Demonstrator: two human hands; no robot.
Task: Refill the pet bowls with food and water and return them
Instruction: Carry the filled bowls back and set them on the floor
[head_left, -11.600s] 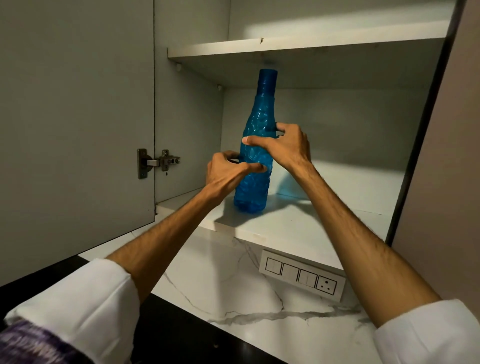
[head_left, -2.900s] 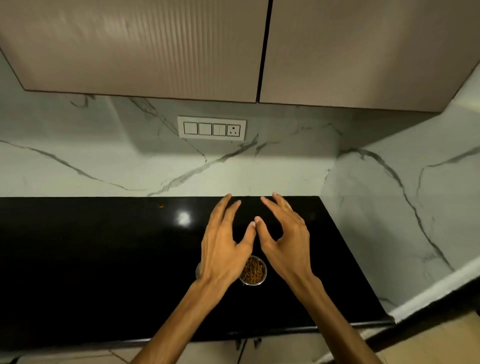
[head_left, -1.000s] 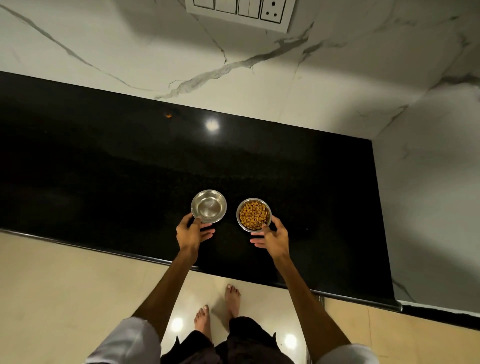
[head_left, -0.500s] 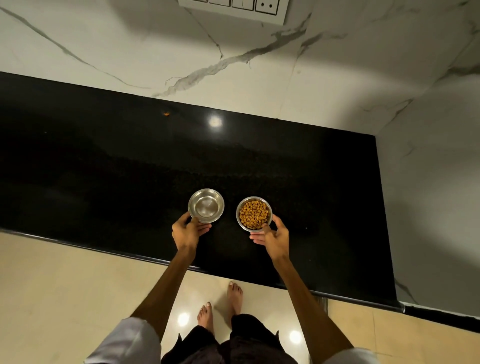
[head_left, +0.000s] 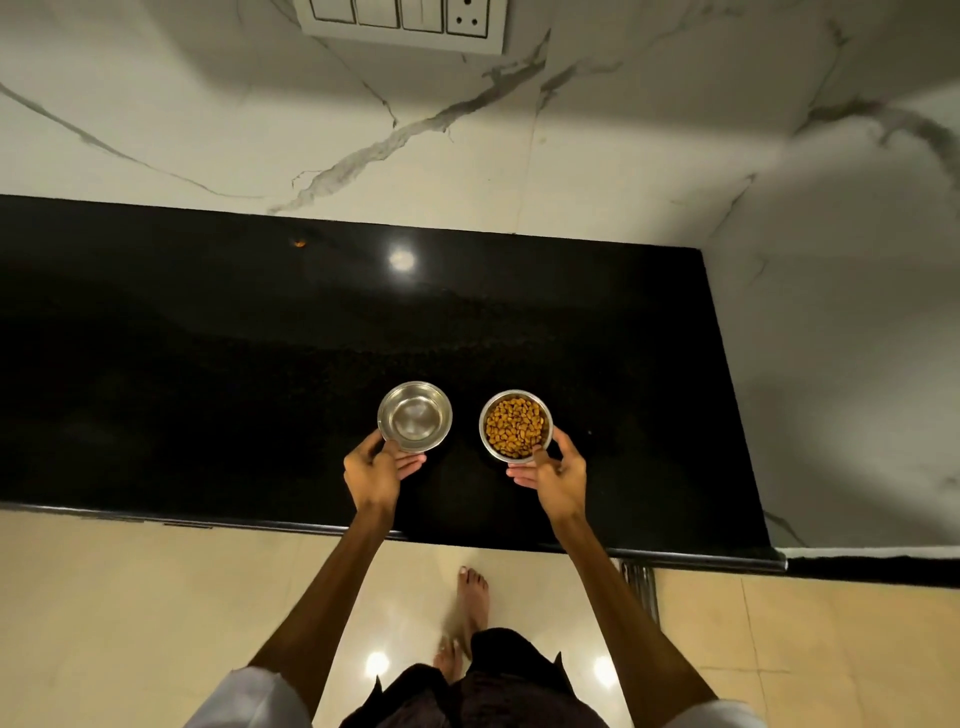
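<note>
Both bowls have barely shifted since a second ago: my left hand (head_left: 375, 470) grips the steel water bowl (head_left: 414, 417), my right hand (head_left: 556, 475) the kibble bowl (head_left: 516, 426), near the worktop (head_left: 208, 364) front edge. Filled; returning remains.

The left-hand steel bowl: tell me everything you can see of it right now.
The steel bowl is small, round and shiny, metal by its look, with a thin rolled rim and a flat bottom that shows clearly. It stands upright, over the black countertop; whether it rests on it or is lifted I cannot tell. No kibble inside; water cannot be judged from here. The left hand holds its near rim, thumb on the left edge, fingers beneath. It sits apart from the kibble bowl beside it.
</note>
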